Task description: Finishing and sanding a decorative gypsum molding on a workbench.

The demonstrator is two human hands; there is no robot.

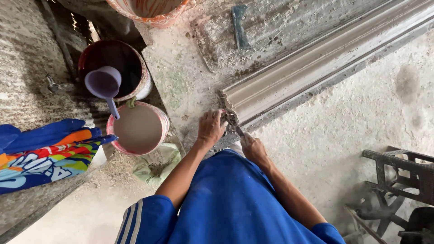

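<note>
where three buckets (138, 129) stand, two hands (210, 127).

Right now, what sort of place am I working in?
Probably a plaster-moulding workshop: a long grey profiled cornice mould lies on a dusty, plaster-spattered bench, beside a pink bucket of pale slurry. Your left hand and right hand work its end.

Tool tip under left hand (210, 127); orange bucket (151, 11) cut by top edge.

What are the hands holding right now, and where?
Right hand grips a small tool by its handle; left hand rests on the moulding's ragged end. Tool type unclear.
</note>
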